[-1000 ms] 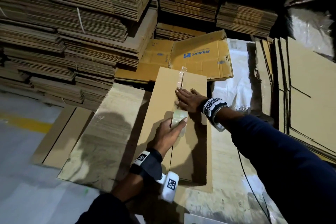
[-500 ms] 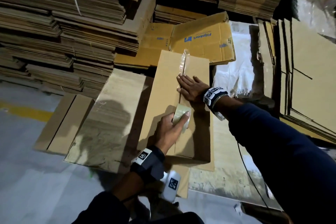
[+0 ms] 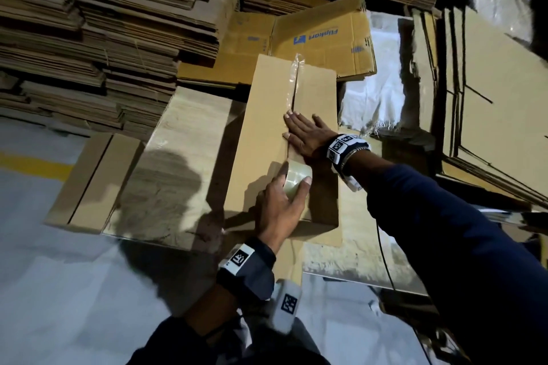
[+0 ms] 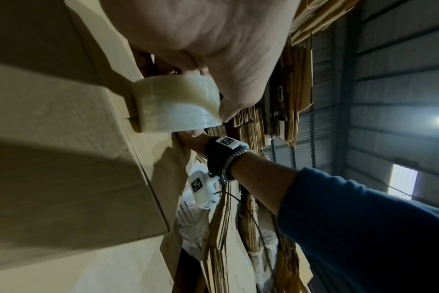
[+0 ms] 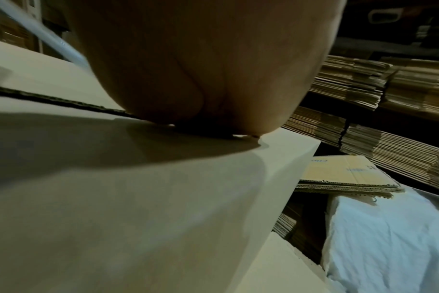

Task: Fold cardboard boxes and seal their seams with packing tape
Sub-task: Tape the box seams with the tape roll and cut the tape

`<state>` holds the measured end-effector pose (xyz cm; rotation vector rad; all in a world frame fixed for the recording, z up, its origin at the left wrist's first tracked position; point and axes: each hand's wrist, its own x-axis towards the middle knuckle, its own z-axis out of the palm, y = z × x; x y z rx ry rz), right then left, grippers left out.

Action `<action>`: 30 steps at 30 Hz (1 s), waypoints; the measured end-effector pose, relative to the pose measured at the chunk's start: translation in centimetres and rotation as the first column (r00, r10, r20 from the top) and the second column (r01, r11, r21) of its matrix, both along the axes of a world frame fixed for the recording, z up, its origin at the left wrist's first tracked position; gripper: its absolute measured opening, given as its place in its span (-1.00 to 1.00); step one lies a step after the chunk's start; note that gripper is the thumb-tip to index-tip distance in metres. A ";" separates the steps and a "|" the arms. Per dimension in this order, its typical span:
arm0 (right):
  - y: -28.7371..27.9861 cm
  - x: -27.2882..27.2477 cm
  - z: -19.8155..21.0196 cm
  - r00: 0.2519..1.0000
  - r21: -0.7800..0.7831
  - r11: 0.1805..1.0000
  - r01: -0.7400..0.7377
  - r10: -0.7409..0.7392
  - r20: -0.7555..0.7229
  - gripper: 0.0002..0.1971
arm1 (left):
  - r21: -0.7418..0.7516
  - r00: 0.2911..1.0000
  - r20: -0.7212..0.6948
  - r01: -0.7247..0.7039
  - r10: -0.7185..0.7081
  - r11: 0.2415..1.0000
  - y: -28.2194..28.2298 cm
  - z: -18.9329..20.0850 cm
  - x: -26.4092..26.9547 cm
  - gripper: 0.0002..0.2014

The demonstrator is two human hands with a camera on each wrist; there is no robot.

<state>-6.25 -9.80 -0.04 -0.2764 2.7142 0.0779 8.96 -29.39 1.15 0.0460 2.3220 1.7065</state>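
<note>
A long folded cardboard box (image 3: 267, 133) lies in front of me, its two top flaps meeting in a centre seam. Clear tape (image 3: 293, 80) runs along the far half of that seam and sticks up past the far edge. My left hand (image 3: 284, 201) grips a roll of clear packing tape (image 3: 296, 179) standing on the seam; the left wrist view shows the roll (image 4: 176, 105) against the box (image 4: 63, 148). My right hand (image 3: 302, 133) lies flat, fingers straight, pressing the taped seam just beyond the roll. In the right wrist view the palm (image 5: 201, 69) rests on the box top (image 5: 138, 198).
Tall stacks of flattened cardboard (image 3: 103, 24) fill the left and back. A printed flat carton (image 3: 323, 38) lies behind the box. Flat sheets (image 3: 489, 98) lean at the right. A pale board (image 3: 178, 163) and a flat box (image 3: 92, 184) lie to the left on the grey floor.
My left hand has drawn the tape roll nearer to me along the seam. The right hand stays flat on the tape. My head has moved closer.
</note>
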 end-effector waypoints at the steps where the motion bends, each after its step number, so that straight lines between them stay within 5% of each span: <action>1: -0.1 0.0 0.1 1.000 0.001 1.000 0.009 -0.009 0.001 -0.29 | 0.007 1.000 -0.013 -0.010 0.010 1.000 -0.2 0.2 0.3 -0.34; 6: -0.8 2.5 0.9 1.000 -0.017 1.000 -0.017 0.017 0.000 -0.21 | 0.140 0.998 0.048 -0.043 0.037 0.989 -0.5 0.3 0.1 -0.35; 11: -0.8 5.3 0.8 0.992 0.019 0.992 -0.125 0.124 0.031 0.23 | 0.140 0.993 0.115 -0.044 0.028 0.989 -0.9 -0.3 1.5 -0.31; 16: -1.0 5.0 -0.7 0.997 0.025 0.997 -0.070 0.071 -0.013 0.41 | 0.181 0.994 0.094 -0.078 0.061 0.980 -0.9 1.6 4.0 -0.68; 19: -1.1 5.0 -1.1 0.998 -0.021 0.999 -0.031 0.030 -0.055 0.29 | 0.249 0.994 0.084 -0.091 0.073 0.964 -1.4 1.6 5.7 -0.74; 23: -1.5 6.2 -0.4 0.997 -0.049 0.999 0.003 -0.007 -0.082 -0.15 | 0.253 0.990 0.060 -0.138 0.127 0.958 -1.5 1.2 5.9 -0.51; 30: -1.6 10.2 -0.8 0.989 0.027 0.990 -0.136 0.137 -0.059 -0.03 | 0.275 0.990 0.084 -0.128 0.109 0.953 -1.2 1.6 6.1 -0.49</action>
